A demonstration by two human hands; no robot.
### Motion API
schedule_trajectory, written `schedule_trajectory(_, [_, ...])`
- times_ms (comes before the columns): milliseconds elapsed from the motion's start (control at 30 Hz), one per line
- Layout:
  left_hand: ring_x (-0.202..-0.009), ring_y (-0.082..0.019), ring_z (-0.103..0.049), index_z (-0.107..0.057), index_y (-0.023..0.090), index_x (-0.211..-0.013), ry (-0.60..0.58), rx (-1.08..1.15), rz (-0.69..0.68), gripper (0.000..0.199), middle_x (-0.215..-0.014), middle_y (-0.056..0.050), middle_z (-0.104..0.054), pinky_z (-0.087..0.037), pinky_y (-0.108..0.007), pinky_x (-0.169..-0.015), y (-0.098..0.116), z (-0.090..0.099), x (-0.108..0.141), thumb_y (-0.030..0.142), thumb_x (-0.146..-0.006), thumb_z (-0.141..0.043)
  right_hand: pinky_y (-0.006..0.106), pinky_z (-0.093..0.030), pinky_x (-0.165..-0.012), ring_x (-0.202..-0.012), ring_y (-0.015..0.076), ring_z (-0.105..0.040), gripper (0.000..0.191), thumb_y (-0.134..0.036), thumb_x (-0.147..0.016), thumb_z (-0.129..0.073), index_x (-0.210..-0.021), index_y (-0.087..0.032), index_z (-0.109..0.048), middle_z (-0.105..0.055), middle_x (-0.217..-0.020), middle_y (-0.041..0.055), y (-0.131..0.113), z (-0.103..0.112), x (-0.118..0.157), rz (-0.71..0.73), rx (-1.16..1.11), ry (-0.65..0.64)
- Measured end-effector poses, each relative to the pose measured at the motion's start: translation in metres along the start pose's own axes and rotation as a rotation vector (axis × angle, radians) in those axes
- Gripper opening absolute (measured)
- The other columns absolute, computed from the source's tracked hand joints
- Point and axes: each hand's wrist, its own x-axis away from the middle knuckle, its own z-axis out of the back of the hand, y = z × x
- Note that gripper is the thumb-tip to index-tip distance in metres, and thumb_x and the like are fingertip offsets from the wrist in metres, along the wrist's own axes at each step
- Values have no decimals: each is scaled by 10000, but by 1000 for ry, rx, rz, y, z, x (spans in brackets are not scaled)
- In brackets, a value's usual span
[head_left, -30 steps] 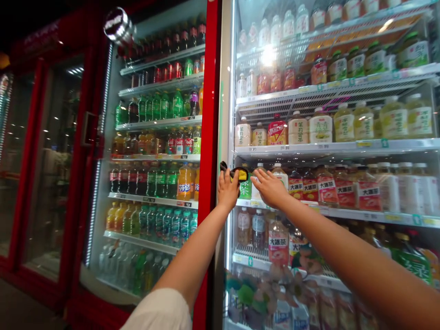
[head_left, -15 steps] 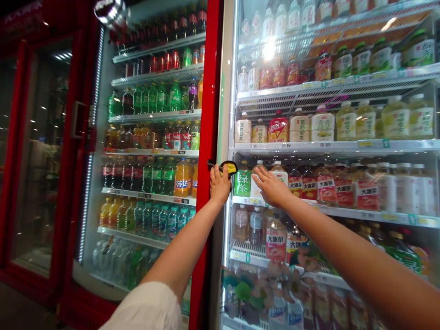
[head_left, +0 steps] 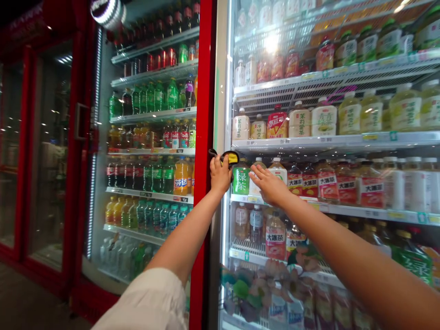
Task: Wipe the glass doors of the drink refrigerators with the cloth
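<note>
My left hand (head_left: 220, 176) has its fingers curled round a black and yellow piece (head_left: 231, 158) at the edge of the glass cooler door; its exact kind is unclear. To the right, my right hand (head_left: 270, 184) lies with fingers stretched out against the glass, holding nothing. Behind the glass, near both hands, stand a green-labelled tea bottle (head_left: 241, 178) and a pale-labelled bottle (head_left: 277, 170). Dark-capped bottles with red labels (head_left: 327, 182) continue along the same shelf.
A red-framed cooler (head_left: 202, 110) full of soda bottles and cans adjoins on the left. Farther left is another red-framed glass door (head_left: 51, 156) with a handle (head_left: 79, 121). White shelves (head_left: 330, 142) cross the right cooler. Light reflects off its glass.
The view has shifted slightly, so the upper right shelves appear higher and more tilted. Both hands keep nearly the same positions at the door edge and on the glass.
</note>
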Motion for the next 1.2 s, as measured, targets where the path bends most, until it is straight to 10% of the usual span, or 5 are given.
schedule_trajectory(300, [-1515, -346, -313, -555, 235, -1440, -87, 100, -262, 507, -1584, -145, -434, -301, -568, -1233, 12, -9, 26, 194, -936, -522, 537, -316, -1247, -1544, 310, -307, 526, -30, -914, -535, -1435, -101, -574, -364, -1624, 219, -5, 1, 7, 35, 107, 46])
schedule_trajectory(500, [-1499, -378, -323, -519, 146, -1458, 82, 89, 111, 513, -1557, -227, -425, -266, -604, -1230, 37, -8, -8, 237, -953, -494, 525, -374, -1215, -1520, 307, -360, 525, -40, -944, -487, -1458, -126, -552, -375, -1628, 174, 7, -6, 55, 57, 176, 35])
schedule_trajectory(667, [-1516, -373, -294, -527, 170, -1465, 39, 70, -38, 522, -1598, -185, -400, -250, -574, -1248, 67, -15, -3, 232, -948, -504, 504, -351, -1238, -1525, 293, -349, 506, -125, -990, -481, -1494, -139, -520, -359, -1638, 142, 19, -11, 66, 95, 121, 68])
schedule_trajectory(867, [-1491, -343, -342, -543, 219, -1442, 87, 42, 68, 495, -1559, -168, -442, -297, -579, -1230, 53, -19, 73, 224, -947, -512, 524, -327, -1242, -1522, 329, -356, 580, -293, -948, -634, -1482, -94, -526, -368, -1628, 181, 17, -26, 66, 98, 89, 175])
schedule_trajectory(1200, [-1492, -308, -340, -535, 246, -1431, 122, 31, 119, 480, -1568, -129, -432, -288, -536, -1244, 27, -7, 47, 222, -953, -505, 458, -436, -1069, -1228, 293, -645, 268, -232, -973, -589, -1178, -140, -734, -671, -1384, 159, 0, -23, 55, 146, 148, 464])
